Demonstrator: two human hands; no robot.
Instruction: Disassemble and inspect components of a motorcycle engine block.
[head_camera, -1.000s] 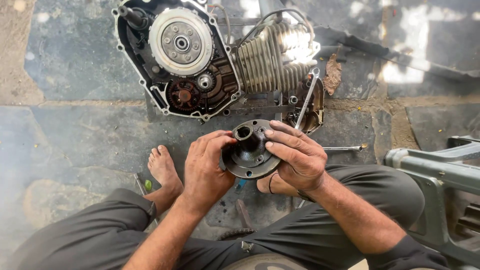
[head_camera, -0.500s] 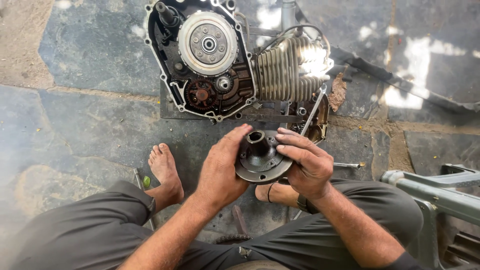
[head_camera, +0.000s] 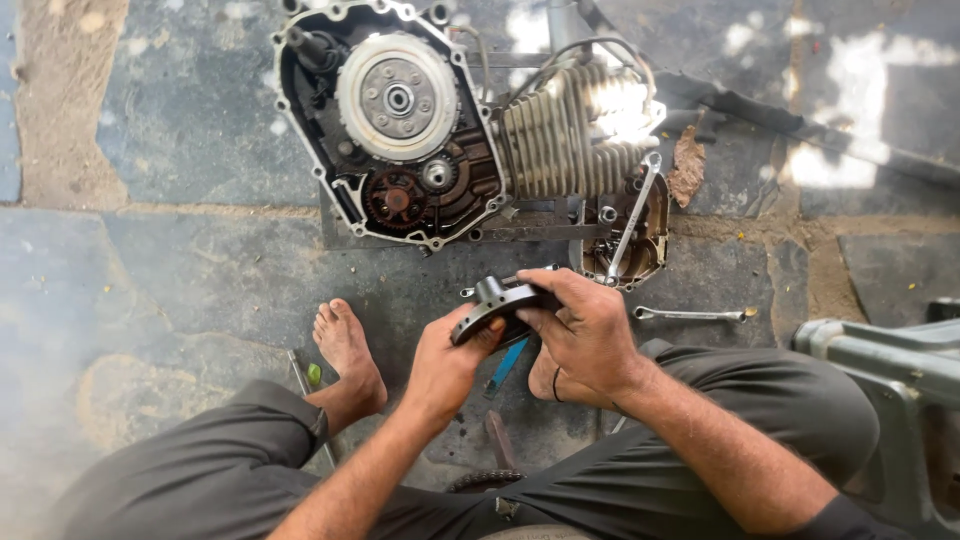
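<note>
Both hands hold a dark round metal engine part (head_camera: 492, 303), now tilted on edge. My left hand (head_camera: 447, 362) grips its lower rim from below. My right hand (head_camera: 583, 325) clasps its right side and top. Straight ahead on the stone floor lies an opened motorcycle engine (head_camera: 400, 190) with a silver clutch plate (head_camera: 398, 97) and a finned cylinder (head_camera: 560, 140). My bare left foot (head_camera: 347, 355) rests on the floor beside my left hand.
A spanner (head_camera: 692, 315) lies on the floor to the right. A small tray of parts (head_camera: 655, 235) with a long wrench sits beside the engine. A grey metal frame (head_camera: 880, 365) stands at the right. A blue-handled tool (head_camera: 505, 365) lies under my hands.
The round part has turned from lying face-up to standing on its edge between my hands. My view has shifted, so the engine now sits further left and lower.
</note>
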